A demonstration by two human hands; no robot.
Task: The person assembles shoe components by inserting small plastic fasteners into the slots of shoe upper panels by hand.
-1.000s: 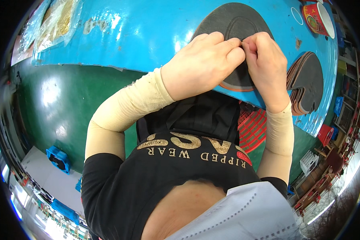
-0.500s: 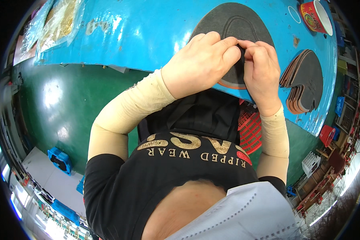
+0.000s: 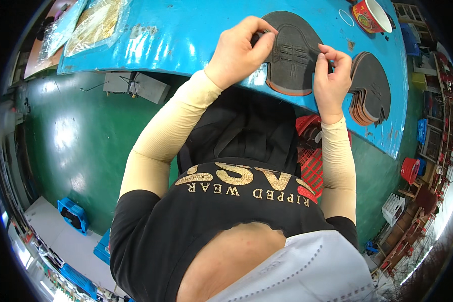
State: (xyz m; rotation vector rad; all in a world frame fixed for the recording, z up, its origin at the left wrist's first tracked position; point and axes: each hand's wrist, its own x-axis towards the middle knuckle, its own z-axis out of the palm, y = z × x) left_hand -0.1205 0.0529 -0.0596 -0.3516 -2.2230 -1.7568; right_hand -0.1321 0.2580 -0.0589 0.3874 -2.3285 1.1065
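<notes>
Head view: I'm looking at a flat dark grey shoe-upper piece with an orange-brown lower edge (image 3: 293, 53), lying on the glossy blue table (image 3: 176, 30), just past its near edge.

Left hand (image 3: 239, 48) is pinching the piece's upper left rim, thumb and fingers closing together on the material. Right hand (image 3: 332, 75) is gripping the right rim the same way, fingertips clamped on the edge. Both hands are working the outline, nothing else held.

Progress, as I'm judging it: the piece is lying mostly flat and spread, centre stitching panel showing, so the laying-out is looking largely done; the edges under both hands are what's left being handled. I can't tell if anything is being peeled or stuck there.

Orientation: long axis is running away from the person, near to far across the table, tilting slightly right. Rounded end is pointing far, orange-trimmed end is sitting toward the table's near edge.

Stack of similar dark cut pieces with brown edges (image 3: 370, 88) is sitting just beside the right hand. Red patterned paper cup (image 3: 371, 15) is standing at the far right of the table.
</notes>
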